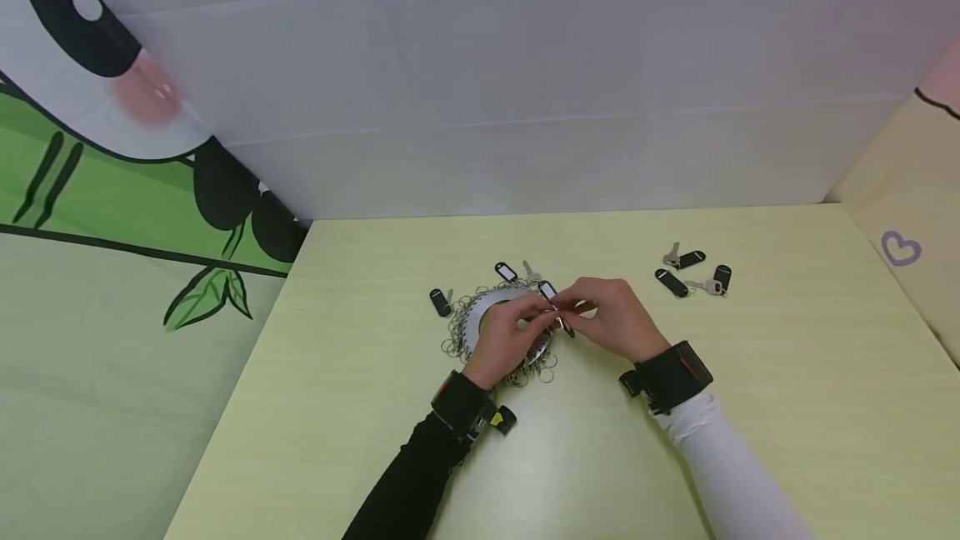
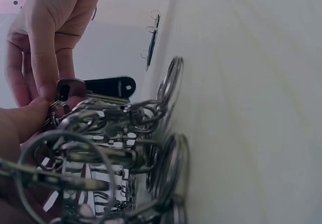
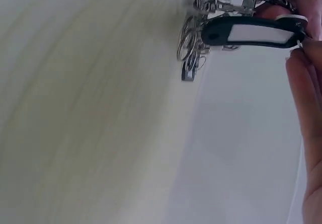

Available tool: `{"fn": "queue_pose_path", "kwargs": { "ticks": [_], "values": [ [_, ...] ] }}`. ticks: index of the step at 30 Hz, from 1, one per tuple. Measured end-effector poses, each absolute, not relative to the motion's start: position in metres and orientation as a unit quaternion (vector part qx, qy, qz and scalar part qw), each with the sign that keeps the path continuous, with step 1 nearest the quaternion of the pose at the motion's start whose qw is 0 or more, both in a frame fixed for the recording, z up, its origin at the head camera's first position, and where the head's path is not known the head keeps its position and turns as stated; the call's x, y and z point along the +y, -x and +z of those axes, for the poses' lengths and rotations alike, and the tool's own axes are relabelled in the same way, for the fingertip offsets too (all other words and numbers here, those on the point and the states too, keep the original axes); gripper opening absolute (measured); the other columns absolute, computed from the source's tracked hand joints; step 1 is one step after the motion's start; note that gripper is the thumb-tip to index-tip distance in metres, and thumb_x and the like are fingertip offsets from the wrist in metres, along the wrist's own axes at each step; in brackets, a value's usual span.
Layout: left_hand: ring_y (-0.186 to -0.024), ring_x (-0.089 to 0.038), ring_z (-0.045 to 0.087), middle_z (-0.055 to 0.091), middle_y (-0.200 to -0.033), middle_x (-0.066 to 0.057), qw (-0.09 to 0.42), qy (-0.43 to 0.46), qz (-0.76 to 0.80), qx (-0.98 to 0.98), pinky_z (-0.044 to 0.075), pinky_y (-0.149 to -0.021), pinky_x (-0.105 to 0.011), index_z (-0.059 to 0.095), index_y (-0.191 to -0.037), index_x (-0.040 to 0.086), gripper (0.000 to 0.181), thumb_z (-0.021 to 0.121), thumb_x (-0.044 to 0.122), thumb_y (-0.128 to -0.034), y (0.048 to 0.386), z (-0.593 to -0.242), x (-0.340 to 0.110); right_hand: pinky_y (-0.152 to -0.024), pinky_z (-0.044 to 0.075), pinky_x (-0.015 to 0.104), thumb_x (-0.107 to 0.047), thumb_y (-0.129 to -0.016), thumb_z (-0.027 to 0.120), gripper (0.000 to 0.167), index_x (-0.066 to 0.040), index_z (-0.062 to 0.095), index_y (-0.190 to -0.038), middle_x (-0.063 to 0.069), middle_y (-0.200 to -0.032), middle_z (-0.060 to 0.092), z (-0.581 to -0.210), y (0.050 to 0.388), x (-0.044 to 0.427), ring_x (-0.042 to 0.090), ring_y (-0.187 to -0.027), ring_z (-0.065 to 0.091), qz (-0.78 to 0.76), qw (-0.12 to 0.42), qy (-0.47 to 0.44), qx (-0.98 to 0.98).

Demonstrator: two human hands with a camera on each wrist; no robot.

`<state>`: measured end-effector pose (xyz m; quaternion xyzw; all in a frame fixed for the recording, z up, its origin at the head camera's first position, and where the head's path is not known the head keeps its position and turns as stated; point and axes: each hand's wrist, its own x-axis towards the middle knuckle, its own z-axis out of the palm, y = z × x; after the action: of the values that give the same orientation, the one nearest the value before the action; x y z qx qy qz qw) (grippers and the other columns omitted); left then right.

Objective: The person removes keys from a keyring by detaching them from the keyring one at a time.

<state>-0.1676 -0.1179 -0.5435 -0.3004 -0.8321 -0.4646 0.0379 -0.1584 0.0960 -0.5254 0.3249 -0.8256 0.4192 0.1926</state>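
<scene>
My left hand (image 1: pixel 506 338) and right hand (image 1: pixel 613 319) meet above the right edge of a round hanger (image 1: pixel 472 319) fringed with metal clasps and split rings. The right thumb and fingers pinch the small ring of a black key tag (image 3: pixel 261 34) with a white label. Close against it, the left thumb (image 2: pixel 22 121) and fingers pinch a metal clasp at the hanger's edge. In the left wrist view a rounded metal piece (image 2: pixel 73 88), perhaps a key head, lies between the fingertips. Fingers partly hide where ring and clasp meet.
Beside the hanger lie a black key tag (image 1: pixel 440 302) on the left and a white-labelled tag (image 1: pixel 506 272) with a key (image 1: pixel 531 271) behind. Several black tags (image 1: pixel 672 282) with keys lie at the right. A white backdrop (image 1: pixel 525 107) rises behind the table (image 1: pixel 787 407).
</scene>
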Motion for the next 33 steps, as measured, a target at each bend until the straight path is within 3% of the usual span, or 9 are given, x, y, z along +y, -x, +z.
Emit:
{"fn": "queue_pose_path", "kwargs": {
  "ticks": [6, 14, 22, 33],
  "values": [
    [-0.093, -0.009, 0.075, 0.079, -0.095, 0.002, 0.048, 0.299, -0.473, -0.827, 0.057, -0.083, -0.029, 0.074, -0.106, 0.017, 0.01, 0.066, 0.023, -0.1033, 0.1677, -0.5431, -0.1176, -0.071, 0.062, 0.028, 0.002, -0.085, 0.082, 0.023, -0.012, 0.082, -0.103, 0.001, -0.094, 0.079, -0.5258, 0.1584, 0.0962, 0.014, -0.085, 0.076, 0.45, 0.149, -0.284, -0.833],
    [-0.09, -0.007, 0.074, 0.079, -0.098, 0.003, 0.04, 0.305, -0.466, -0.829, 0.057, -0.08, -0.025, 0.074, -0.108, 0.016, 0.012, 0.066, 0.023, -0.1035, 0.167, -0.5416, -0.1173, -0.072, 0.061, 0.033, 0.008, -0.082, 0.081, 0.026, -0.01, 0.08, -0.1, 0.001, -0.091, 0.075, -0.5251, 0.1581, 0.092, 0.015, -0.081, 0.073, 0.42, 0.193, -0.306, -0.832],
    [-0.09, -0.006, 0.074, 0.079, -0.095, 0.003, 0.051, 0.298, -0.465, -0.832, 0.055, -0.077, -0.024, 0.073, -0.105, 0.017, 0.011, 0.066, 0.025, -0.1035, 0.1661, -0.5406, -0.1173, -0.071, 0.061, 0.026, -0.002, -0.088, 0.081, 0.011, -0.012, 0.079, -0.094, 0.001, -0.088, 0.078, -0.5241, 0.1582, 0.093, 0.011, -0.078, 0.075, 0.483, 0.093, -0.203, -0.847],
    [-0.09, -0.006, 0.074, 0.079, -0.095, 0.003, 0.052, 0.297, -0.468, -0.831, 0.055, -0.075, -0.024, 0.073, -0.104, 0.017, 0.01, 0.066, 0.023, -0.1035, 0.1646, -0.5382, -0.1165, -0.067, 0.059, 0.025, -0.003, -0.087, 0.08, 0.007, -0.009, 0.079, -0.091, 0.003, -0.083, 0.078, -0.5203, 0.1553, 0.0897, 0.013, -0.074, 0.074, 0.449, 0.114, -0.184, -0.867]
  ]
}}
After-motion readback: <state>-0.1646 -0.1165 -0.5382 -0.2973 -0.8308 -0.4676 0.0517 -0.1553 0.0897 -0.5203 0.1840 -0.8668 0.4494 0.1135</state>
